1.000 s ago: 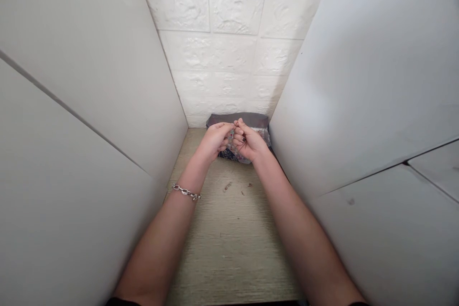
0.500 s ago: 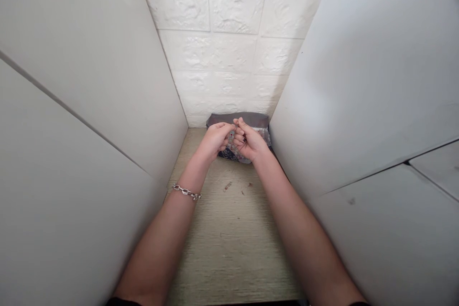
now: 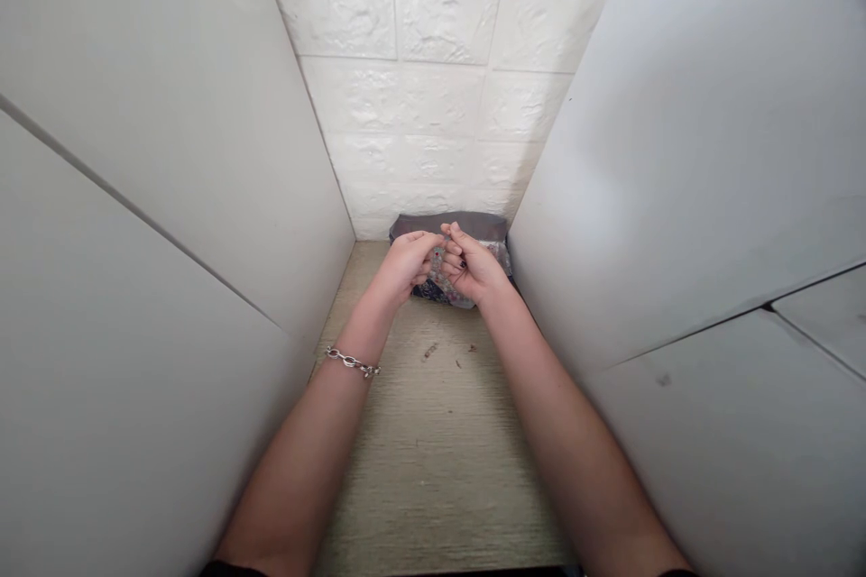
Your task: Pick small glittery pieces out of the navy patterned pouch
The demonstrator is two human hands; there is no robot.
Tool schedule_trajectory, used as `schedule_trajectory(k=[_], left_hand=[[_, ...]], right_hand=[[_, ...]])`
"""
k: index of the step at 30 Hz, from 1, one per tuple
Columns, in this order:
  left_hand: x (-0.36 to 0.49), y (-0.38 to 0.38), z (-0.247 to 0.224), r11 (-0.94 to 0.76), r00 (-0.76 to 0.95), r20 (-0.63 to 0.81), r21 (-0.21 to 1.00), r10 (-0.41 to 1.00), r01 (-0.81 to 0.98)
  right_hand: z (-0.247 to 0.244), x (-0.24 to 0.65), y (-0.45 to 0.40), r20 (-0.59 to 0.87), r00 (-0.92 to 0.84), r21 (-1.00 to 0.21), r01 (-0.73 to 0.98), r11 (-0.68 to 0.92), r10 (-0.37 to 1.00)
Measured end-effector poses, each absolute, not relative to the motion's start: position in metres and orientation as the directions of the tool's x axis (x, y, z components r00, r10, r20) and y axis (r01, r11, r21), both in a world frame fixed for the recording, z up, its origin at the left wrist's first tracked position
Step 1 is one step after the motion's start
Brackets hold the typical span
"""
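My left hand (image 3: 408, 263) and my right hand (image 3: 475, 269) meet in front of a grey bag (image 3: 450, 224) at the far end of the table. Both hands are closed in a pinch, thumbs and forefingers nearly touching. Whatever lies between the fingertips is too small to make out. A small dark spot shows at the right fingers. Behind and below the hands, the bag's clear, shiny lower part shows small coloured bits, partly covered by my fingers. A chain bracelet (image 3: 352, 362) circles my left wrist.
On the pale wood-grain table (image 3: 433, 469) lie a short row of tiny bead-like bits (image 3: 431, 350) and a small reddish-brown piece (image 3: 472, 348). Grey-white panels (image 3: 203, 126) (image 3: 690, 153) rise on both sides. A white embossed brick wall (image 3: 433, 99) closes the back.
Almost nothing differs. Both hands keep the same place and pinch, with only a very slight shift at the fingertips.
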State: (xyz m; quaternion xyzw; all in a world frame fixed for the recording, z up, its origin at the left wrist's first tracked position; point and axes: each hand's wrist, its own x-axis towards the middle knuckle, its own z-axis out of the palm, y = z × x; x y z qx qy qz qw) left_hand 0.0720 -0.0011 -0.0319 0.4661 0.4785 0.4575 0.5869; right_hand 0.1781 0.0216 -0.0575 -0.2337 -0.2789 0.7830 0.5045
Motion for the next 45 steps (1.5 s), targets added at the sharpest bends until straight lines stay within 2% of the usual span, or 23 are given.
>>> schedule_trajectory(k=[45], left_hand=[[0.0716,-0.0008,-0.0331,0.153,0.124,-0.142,0.985,0.982,-0.083]], right_hand=[[-0.0572,0.1784,0.0202,-0.075,-0.378,-0.714,-0.625,-0.315,0.923]])
